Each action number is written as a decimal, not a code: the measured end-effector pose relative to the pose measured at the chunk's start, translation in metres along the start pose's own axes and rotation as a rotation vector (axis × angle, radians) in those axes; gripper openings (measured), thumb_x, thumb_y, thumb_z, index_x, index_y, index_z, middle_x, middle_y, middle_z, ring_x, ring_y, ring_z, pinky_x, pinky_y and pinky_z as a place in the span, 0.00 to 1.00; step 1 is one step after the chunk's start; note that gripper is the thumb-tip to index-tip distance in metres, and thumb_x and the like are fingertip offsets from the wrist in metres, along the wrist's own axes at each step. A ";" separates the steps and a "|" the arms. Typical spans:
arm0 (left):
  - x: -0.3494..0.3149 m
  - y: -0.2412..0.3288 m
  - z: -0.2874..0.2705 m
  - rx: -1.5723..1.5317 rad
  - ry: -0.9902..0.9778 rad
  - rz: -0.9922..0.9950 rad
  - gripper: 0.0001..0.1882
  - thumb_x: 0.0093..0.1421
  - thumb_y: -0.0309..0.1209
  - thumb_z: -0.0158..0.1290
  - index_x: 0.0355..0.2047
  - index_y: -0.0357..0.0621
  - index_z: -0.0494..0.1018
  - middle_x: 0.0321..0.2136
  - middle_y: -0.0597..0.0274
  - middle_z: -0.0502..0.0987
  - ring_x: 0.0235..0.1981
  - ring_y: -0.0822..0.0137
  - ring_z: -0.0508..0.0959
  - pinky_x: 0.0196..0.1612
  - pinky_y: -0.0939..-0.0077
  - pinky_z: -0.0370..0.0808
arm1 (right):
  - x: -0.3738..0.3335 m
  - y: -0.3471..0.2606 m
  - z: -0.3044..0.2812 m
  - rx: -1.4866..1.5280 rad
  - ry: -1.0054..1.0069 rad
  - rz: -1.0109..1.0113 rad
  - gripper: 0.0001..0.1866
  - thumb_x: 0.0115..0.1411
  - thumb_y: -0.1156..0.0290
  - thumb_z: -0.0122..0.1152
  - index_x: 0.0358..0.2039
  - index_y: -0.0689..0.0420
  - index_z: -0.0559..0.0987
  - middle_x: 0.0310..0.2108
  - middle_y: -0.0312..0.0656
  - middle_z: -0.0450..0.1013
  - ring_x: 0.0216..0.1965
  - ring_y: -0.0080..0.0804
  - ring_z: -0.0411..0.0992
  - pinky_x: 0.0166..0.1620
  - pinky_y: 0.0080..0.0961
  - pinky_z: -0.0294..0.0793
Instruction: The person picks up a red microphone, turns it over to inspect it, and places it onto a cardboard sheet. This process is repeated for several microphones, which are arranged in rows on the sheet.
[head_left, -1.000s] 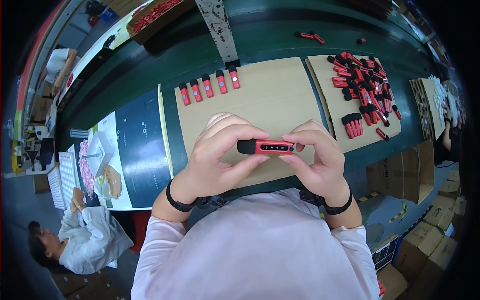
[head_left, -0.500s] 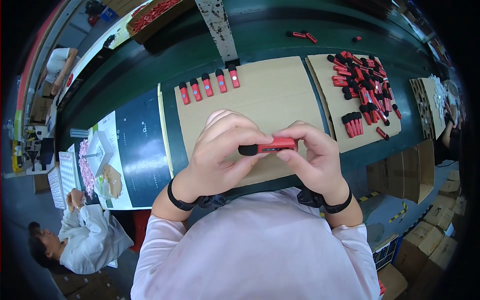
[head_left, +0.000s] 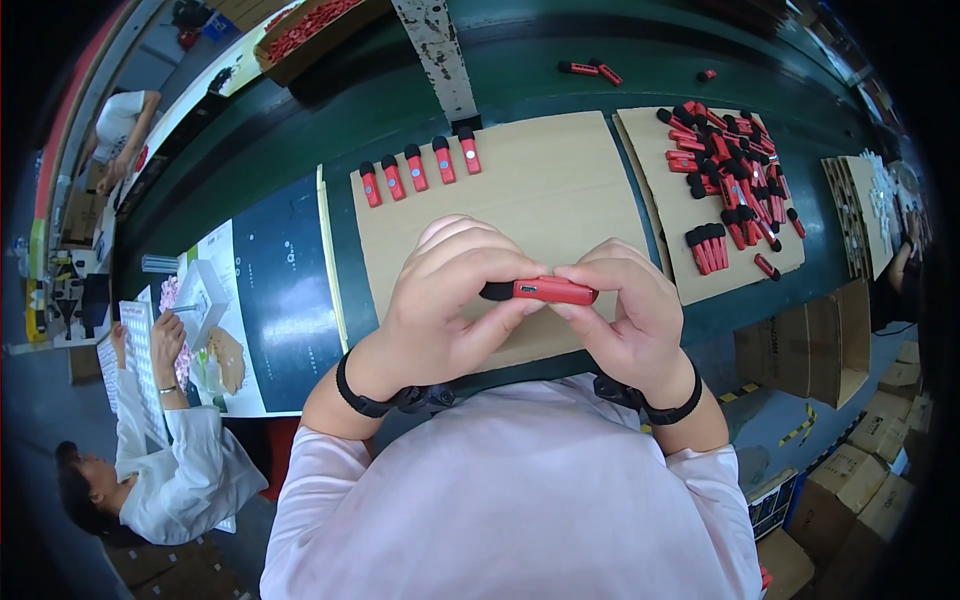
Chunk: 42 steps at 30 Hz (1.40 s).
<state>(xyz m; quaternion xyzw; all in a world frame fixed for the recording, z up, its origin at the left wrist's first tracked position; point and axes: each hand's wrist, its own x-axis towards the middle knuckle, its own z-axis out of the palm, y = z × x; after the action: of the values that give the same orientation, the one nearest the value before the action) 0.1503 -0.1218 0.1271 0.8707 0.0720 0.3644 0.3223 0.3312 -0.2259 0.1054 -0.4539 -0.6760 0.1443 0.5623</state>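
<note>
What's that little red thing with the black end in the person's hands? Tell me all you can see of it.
The slim red bar with a rounded black end has a smooth, plastic-looking body with a small dark slot near the black end, which looks matte. It is held roughly level across the view, black end left, above the tan cardboard sheet, between the fingers and thumbs of the left hand and right hand.

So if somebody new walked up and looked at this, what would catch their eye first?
Probably the red-and-black device at the center, pinched between the left hand and right hand. Next might come the jumbled pile of similar pieces on the right-hand cardboard, then the neat row of five near the far left of the middle cardboard.
</note>
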 end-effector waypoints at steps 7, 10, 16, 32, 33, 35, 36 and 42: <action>-0.009 -0.006 0.000 -0.391 0.096 -0.353 0.18 0.51 0.24 0.63 0.43 0.40 0.73 0.38 0.63 0.76 0.36 0.69 0.75 0.44 0.71 0.69 | -0.005 0.008 0.001 -0.135 -0.016 -0.075 0.17 0.49 0.79 0.69 0.41 0.61 0.76 0.28 0.43 0.74 0.29 0.35 0.72 0.34 0.27 0.69; -0.015 -0.016 -0.006 -0.476 0.056 -0.407 0.19 0.53 0.23 0.61 0.45 0.38 0.71 0.41 0.63 0.75 0.38 0.72 0.75 0.45 0.74 0.70 | 0.002 0.004 0.000 -0.152 -0.077 -0.086 0.19 0.49 0.78 0.69 0.42 0.60 0.76 0.30 0.44 0.74 0.30 0.36 0.72 0.35 0.27 0.69; -0.019 -0.018 -0.011 -0.544 0.063 -0.508 0.20 0.53 0.19 0.60 0.47 0.38 0.69 0.39 0.63 0.74 0.40 0.75 0.75 0.44 0.79 0.72 | 0.013 -0.001 -0.003 -0.166 -0.187 0.004 0.21 0.49 0.80 0.67 0.45 0.60 0.75 0.36 0.44 0.72 0.34 0.36 0.72 0.37 0.26 0.70; -0.035 -0.045 -0.018 -0.505 0.150 -0.564 0.21 0.54 0.19 0.59 0.48 0.38 0.66 0.34 0.61 0.77 0.36 0.74 0.78 0.41 0.81 0.73 | 0.061 0.019 0.005 0.039 -0.502 0.465 0.09 0.58 0.80 0.59 0.40 0.62 0.76 0.35 0.37 0.72 0.35 0.21 0.71 0.38 0.17 0.72; -0.043 -0.056 -0.027 -0.454 0.230 -0.586 0.19 0.55 0.20 0.58 0.46 0.38 0.68 0.34 0.62 0.77 0.36 0.75 0.77 0.40 0.82 0.73 | 0.065 0.022 0.003 0.034 -0.521 0.457 0.09 0.58 0.80 0.59 0.40 0.62 0.76 0.35 0.37 0.72 0.35 0.21 0.71 0.38 0.17 0.72; -0.059 -0.081 -0.043 -0.401 0.334 -0.608 0.16 0.56 0.21 0.58 0.44 0.37 0.69 0.33 0.63 0.77 0.35 0.75 0.77 0.40 0.83 0.73 | 0.073 0.028 -0.003 -0.031 -0.500 0.506 0.08 0.59 0.80 0.59 0.40 0.62 0.76 0.34 0.36 0.72 0.34 0.20 0.71 0.38 0.17 0.72; -0.068 -0.094 -0.051 -0.360 0.443 -0.646 0.12 0.57 0.21 0.58 0.42 0.36 0.71 0.32 0.64 0.77 0.34 0.77 0.76 0.39 0.84 0.73 | 0.077 0.032 -0.005 -0.059 -0.492 0.526 0.08 0.59 0.79 0.58 0.40 0.62 0.76 0.34 0.36 0.72 0.34 0.19 0.71 0.38 0.17 0.71; -0.103 -0.145 -0.077 -0.147 0.589 -0.817 0.06 0.58 0.23 0.57 0.36 0.35 0.74 0.30 0.66 0.77 0.31 0.80 0.74 0.37 0.85 0.72 | 0.104 0.070 -0.007 -0.178 -0.503 0.511 0.08 0.60 0.78 0.59 0.40 0.63 0.75 0.33 0.34 0.72 0.32 0.18 0.69 0.38 0.16 0.70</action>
<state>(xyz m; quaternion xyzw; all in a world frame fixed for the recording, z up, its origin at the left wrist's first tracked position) 0.0388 -0.0064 0.0185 0.6068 0.4685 0.4429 0.4650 0.3740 -0.1094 0.1235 -0.6057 -0.6677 0.3278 0.2824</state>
